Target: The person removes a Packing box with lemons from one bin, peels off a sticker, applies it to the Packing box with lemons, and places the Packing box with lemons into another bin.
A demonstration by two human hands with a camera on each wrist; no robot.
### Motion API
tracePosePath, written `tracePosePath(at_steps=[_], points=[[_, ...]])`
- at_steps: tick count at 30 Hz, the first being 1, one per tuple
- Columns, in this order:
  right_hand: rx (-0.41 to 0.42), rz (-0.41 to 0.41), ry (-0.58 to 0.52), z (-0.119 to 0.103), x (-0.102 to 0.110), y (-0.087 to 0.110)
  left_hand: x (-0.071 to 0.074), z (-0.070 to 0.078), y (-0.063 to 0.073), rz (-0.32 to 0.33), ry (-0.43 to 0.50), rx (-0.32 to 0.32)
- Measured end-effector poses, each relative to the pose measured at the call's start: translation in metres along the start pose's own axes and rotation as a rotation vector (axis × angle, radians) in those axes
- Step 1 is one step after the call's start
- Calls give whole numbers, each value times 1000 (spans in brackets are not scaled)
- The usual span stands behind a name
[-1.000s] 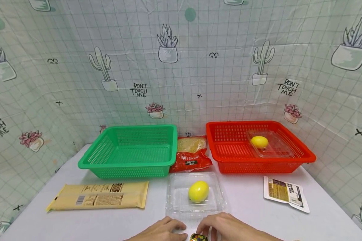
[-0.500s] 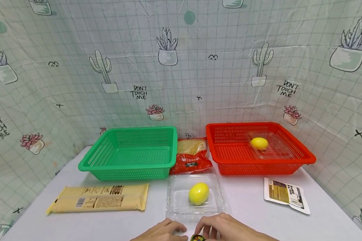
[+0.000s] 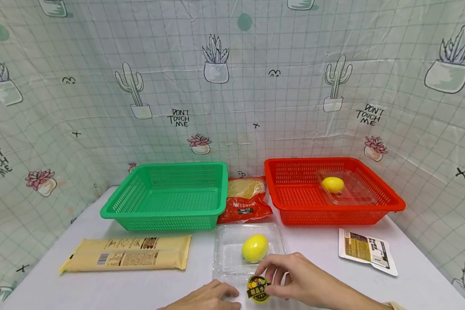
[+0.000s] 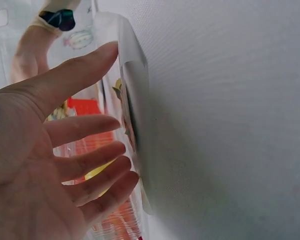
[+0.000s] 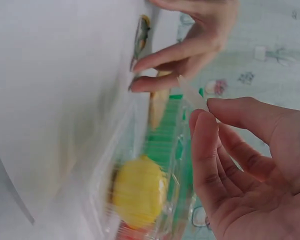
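Head view: The right hand [image 3: 294, 277] pinches a round black-and-yellow sticker [image 3: 258, 289] between thumb and bent forefinger, just in front of a clear plastic box [image 3: 228, 252]. The sticker's printed face is turned up, with fruit and lettering on it. A lemon [image 3: 255, 248] sits in the box. The left hand [image 3: 209, 297] rests low over the table [image 3: 100, 295], to the left of the sticker, its fingers loosely bent. Behind the box, a red packet [image 3: 244, 206] lies between a green basket [image 3: 162, 213] and a red basket [image 3: 337, 208], which contains a second box [image 3: 358, 189] with another lemon [image 3: 333, 184]. A long tan packet [image 3: 128, 254] lies in front of the green basket and a white pouch [image 3: 368, 252] in front of the red one.

Left wrist view: The left hand's fingers are stretched out and spread, holding nothing. Their tips are at the edge of a thin pale sheet [image 4: 134, 82]; I cannot tell how firmly they touch it.

Right wrist view: The right thumb and forefinger hold the sticker by its edge, its white back showing. The lemon and box are blurred below, with the left hand above.
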State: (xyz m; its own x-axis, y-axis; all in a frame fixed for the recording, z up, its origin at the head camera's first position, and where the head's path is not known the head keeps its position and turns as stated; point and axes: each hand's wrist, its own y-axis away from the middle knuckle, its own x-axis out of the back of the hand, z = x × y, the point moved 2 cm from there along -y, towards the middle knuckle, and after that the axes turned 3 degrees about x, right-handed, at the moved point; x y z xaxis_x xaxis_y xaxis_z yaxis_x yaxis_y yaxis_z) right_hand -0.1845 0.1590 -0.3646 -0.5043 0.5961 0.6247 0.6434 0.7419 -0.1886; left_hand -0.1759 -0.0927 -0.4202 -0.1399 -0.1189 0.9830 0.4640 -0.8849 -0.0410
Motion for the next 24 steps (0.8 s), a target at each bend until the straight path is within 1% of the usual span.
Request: tracePosePath(at_steps=[3,5,7,9,11,12,14,15,17,18,20,22,24], points=[[8,55,31,-1,6,-2,-1,-2,-2,-27,91,55],[0,74,13,-1,9,-4,2,-2,-3,-28,128,81],[-13,85,-20,0,12,-6,13,4,-3,-24,140,97],[-13,97,-51,1,15,-8,23,10,-4,-10,147,98],[-8,109,-74,3,18,-10,33,15,-4,20,187,95],[-9,115,-77,4,19,-11,37,16,-5,51,222,98],[-17,124,-90,7,22,-13,45,17,-7,142,298,108],[-21,129,-91,9,23,-14,49,16,-8,199,336,118],[-38,135,-99,11,25,-16,55,12,-11,341,390,131],[-50,137,-104,13,26,-17,57,9,-13,409,401,138],[-71,136,-115,16,28,-19,60,2,-18,510,413,163],[-86,135,-126,18,28,-21,61,-5,-23,569,431,187],[-99,132,-129,19,29,-24,61,-10,-29,582,445,221]])
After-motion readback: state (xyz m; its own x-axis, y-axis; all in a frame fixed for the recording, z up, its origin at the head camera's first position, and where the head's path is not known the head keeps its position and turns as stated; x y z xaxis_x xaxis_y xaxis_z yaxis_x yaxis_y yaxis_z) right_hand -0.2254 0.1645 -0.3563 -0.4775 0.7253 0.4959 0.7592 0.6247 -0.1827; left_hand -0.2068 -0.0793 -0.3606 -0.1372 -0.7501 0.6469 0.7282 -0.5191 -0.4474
